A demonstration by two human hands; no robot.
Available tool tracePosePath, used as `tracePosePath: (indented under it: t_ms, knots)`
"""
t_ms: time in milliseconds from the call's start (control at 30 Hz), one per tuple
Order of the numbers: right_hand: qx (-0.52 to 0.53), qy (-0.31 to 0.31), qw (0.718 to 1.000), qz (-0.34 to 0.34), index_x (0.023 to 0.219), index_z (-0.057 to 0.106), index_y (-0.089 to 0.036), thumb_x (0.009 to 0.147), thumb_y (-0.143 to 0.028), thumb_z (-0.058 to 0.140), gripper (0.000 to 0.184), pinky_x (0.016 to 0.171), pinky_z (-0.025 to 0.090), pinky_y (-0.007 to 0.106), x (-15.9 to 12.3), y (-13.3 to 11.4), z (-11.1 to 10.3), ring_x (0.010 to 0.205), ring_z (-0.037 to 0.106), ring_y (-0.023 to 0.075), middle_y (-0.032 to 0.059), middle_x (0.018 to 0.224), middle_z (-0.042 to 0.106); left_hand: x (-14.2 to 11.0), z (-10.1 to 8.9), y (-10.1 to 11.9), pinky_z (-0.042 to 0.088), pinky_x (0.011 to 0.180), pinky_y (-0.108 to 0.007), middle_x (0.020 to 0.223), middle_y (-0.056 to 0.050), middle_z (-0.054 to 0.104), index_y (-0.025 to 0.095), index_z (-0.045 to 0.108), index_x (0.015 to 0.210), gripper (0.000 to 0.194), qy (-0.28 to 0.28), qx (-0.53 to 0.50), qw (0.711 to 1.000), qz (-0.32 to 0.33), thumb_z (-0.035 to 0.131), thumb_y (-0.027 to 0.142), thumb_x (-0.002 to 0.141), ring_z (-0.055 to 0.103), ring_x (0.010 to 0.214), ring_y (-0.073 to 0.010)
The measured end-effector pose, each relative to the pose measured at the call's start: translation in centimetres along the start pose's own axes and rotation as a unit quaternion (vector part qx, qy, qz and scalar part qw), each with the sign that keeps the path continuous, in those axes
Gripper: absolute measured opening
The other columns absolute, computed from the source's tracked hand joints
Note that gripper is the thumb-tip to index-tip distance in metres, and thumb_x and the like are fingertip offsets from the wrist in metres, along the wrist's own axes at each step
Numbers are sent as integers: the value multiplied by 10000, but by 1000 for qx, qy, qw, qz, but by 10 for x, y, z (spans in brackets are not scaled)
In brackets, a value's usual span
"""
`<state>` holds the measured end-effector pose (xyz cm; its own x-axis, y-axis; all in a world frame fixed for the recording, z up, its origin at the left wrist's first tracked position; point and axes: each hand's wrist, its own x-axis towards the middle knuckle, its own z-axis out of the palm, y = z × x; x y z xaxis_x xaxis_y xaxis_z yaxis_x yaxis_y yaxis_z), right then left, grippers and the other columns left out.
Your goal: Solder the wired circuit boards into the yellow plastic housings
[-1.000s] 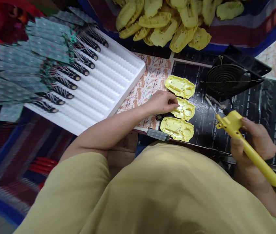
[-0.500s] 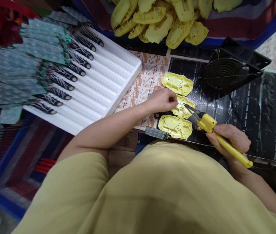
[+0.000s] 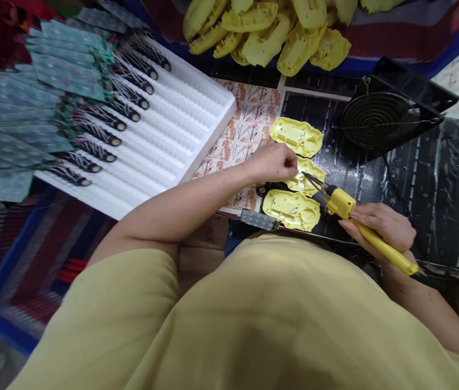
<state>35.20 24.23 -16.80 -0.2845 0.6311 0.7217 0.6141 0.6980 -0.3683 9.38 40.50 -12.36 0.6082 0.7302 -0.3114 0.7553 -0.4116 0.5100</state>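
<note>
Since aim presumably matters, soldering iron (image 3: 341, 203) is gripped by right fingers (image 3: 375, 218); left fingers (image 3: 290, 157) are pinched at middle shell (image 3: 300, 186), contents unclear.

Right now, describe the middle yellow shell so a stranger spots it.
Start at the round-grilled black fan. To its left lie three yellow plastic shells in a row. The middle shell alone has the left hand at its end and the yellow soldering gun pointed into it.
</note>
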Motion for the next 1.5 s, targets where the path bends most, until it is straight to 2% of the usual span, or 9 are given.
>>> tracePosePath:
  t_ms: [267, 533, 733, 867, 933, 1000, 1133, 1267, 1500]
  knots:
    - [-9, -23, 1000, -10, 1029, 722, -256, 850, -137, 931, 300, 579, 640, 271, 10, 2, -14, 677, 773, 173, -25, 830, 804, 0, -3, 4, 451, 1215, -524, 861, -40, 799, 176, 826, 866, 134, -8, -2, 1000, -17, 694, 171, 848, 748, 957, -242]
    - [22, -36, 998, -37, 983, 711, -232, 856, -168, 939, 268, 561, 631, 256, 16, 5, -10, 673, 776, 173, -2, 823, 807, 1, -2, 1, 487, 1188, -504, 787, -13, 771, 201, 819, 845, 122, 3, -11, 1000, 1, 699, 189, 822, 741, 939, -232]
    - [12, 25, 1000, -7, 980, 729, -219, 817, -121, 952, 293, 593, 651, 264, 8, 7, -16, 659, 771, 177, 3, 811, 800, 0, -2, 1, 510, 1150, -490, 829, -34, 792, 195, 827, 874, 144, -4, -8, 1000, -8, 694, 199, 820, 750, 964, -250]
    - [9, 24, 999, 24, 1266, 766, -277, 863, -188, 933, 446, 557, 658, 305, -1, 3, -16, 663, 785, 211, 1, 888, 830, 2, 1, -6, 527, 1093, -479, 760, -25, 760, 203, 807, 814, 109, 8, -21, 1000, 7, 698, 199, 805, 738, 900, -240]
    - [-28, 30, 998, 56, 1474, 698, -325, 895, -234, 915, 626, 562, 679, 339, -5, 0, -15, 677, 799, 233, 10, 977, 853, 3, 2, -8, 535, 1065, -459, 719, -11, 740, 213, 800, 797, 98, 18, -27, 999, 21, 702, 206, 797, 726, 869, -227]
    - [-42, 34, 995, 82, 1537, 665, -340, 894, -238, 915, 697, 593, 699, 349, -8, -4, -15, 696, 809, 242, 16, 1026, 859, 2, 2, -9, 535, 1056, -446, 715, -7, 741, 218, 800, 800, 95, 22, -25, 999, 23, 706, 207, 798, 725, 864, -222]
    - [24, 41, 994, 102, 1257, 799, -307, 830, -139, 939, 480, 595, 696, 333, -8, -10, -14, 691, 801, 230, 8, 938, 845, -1, 2, -8, 494, 1125, -474, 834, -30, 794, 199, 816, 889, 125, 8, -6, 1000, 26, 696, 194, 853, 749, 923, -234]
    - [49, 51, 994, 86, 1080, 802, -291, 843, -123, 918, 313, 543, 677, 332, -8, -12, -12, 644, 780, 224, -6, 844, 820, -5, 3, -12, 385, 1223, -507, 984, -18, 825, 213, 802, 1019, 137, 11, -10, 998, 63, 697, 226, 933, 744, 1015, -223]
    - [-51, 22, 996, 75, 1527, 654, -279, 926, -206, 865, 641, 659, 717, 329, -14, -11, -15, 719, 814, 231, 23, 972, 852, -5, 11, -19, 305, 1255, -540, 936, -19, 817, 228, 789, 921, 111, 34, 14, 994, 107, 682, 250, 935, 695, 1030, -232]
